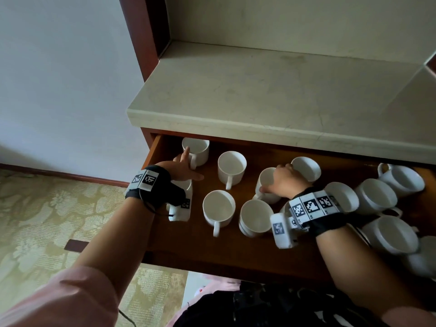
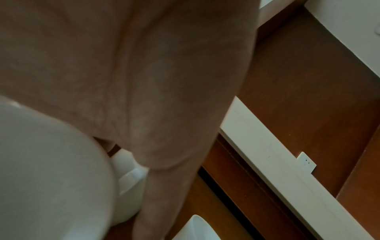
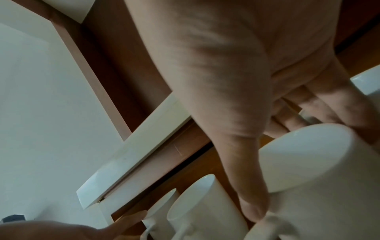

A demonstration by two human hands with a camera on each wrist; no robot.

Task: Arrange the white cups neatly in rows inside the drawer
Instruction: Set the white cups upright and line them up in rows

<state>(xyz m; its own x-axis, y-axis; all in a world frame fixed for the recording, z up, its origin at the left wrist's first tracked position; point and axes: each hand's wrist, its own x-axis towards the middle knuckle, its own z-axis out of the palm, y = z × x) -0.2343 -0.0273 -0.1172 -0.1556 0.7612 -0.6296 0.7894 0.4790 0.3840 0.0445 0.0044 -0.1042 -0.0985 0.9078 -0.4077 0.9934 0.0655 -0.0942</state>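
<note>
The stone desk [image 1: 236,90] above the wooden drawer [image 1: 179,241] carries nothing that belongs to your task; all the white cups are already inside the open drawer, so what remains is only the ordering.

On the left side of the drawer a pattern begins. One cup stands at the back left corner [image 1: 197,151], a second one [image 1: 231,168] stands beside it, and two more stand in front, the nearer left one [image 1: 219,208] and its neighbour [image 1: 256,217]. These stand upright with some space between them, but the lines are not yet straight and the handles do not all point the same way.

On the right side the pile of cups [image 1: 377,197] is crowded, touching each other, several tilted or lying. I judge that this is the bigger part of the work still left.

Your right hand [image 1: 286,181] is grasping a middle cup [image 1: 267,182]: in the right wrist view the thumb presses on its wall and the fingers curl over the rim. Your left hand [image 1: 182,169] is released, with straight fingers touching the handle of the back left cup.
</note>
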